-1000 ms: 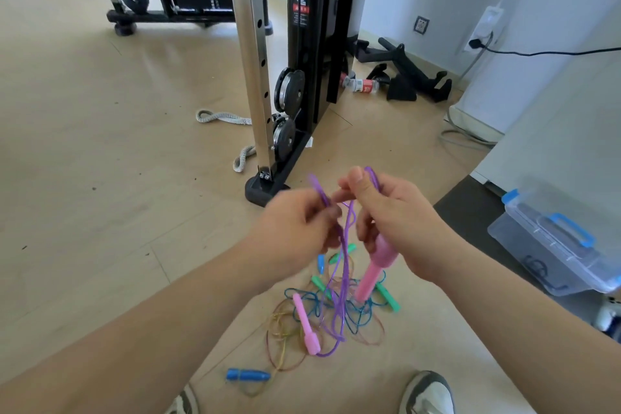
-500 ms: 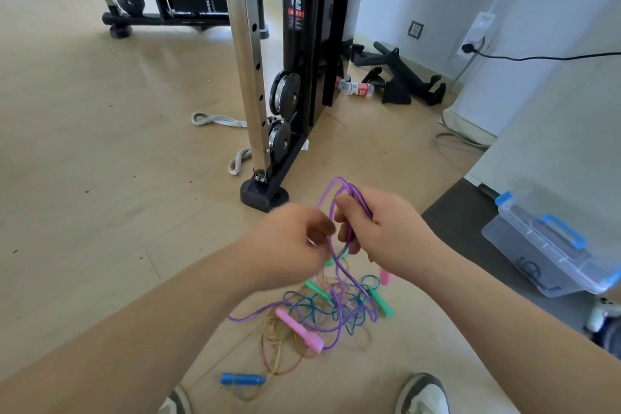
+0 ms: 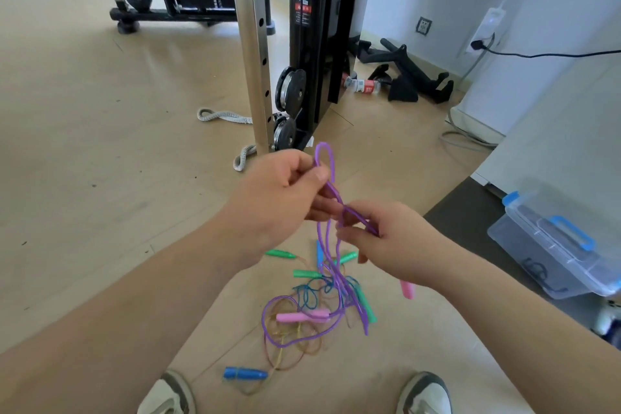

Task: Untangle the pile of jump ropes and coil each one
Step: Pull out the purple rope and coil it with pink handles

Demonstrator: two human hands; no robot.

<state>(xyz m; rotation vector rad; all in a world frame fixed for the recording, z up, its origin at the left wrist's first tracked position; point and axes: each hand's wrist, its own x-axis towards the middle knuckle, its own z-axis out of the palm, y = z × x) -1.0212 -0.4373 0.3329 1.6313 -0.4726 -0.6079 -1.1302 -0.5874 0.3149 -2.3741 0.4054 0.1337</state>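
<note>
A: Purple rope (image 3: 331, 185), where's it being held?

B: Centre of frame. A loop is being pinched by the left grip (image 3: 279, 198) btw thumb & fingers. Just lower right, the same cord is being pinched by the right grip (image 3: 393, 242). A pink handle (image 3: 407, 290) is poking out under that grip; whether it's being clasped can't be told.

A: And the rest?

B: The cord is being trailed down into the pile (image 3: 304, 296) on the floor (image 3: 100, 144), lower centre. The second pink handle (image 3: 300, 316) is lying there amid green, blue & gold cords.

A: What's being risked?

B: If the loop is being hauled up hard, the knot is prob. being tightened, not freed. A green handle (image 3: 307, 274) could be snagged & dragged along. Slack could also be trodden on, as the shoes (image 3: 425, 393) are being kept right below the pile.

A: Room?

B: Lots of open floor is being left at frame left. The machine post (image 3: 253, 54) is standing upper centre, behind the grips, and a clear box (image 3: 554, 252) is sitting at the right edge. Wide swings that way are best avoided.
</note>
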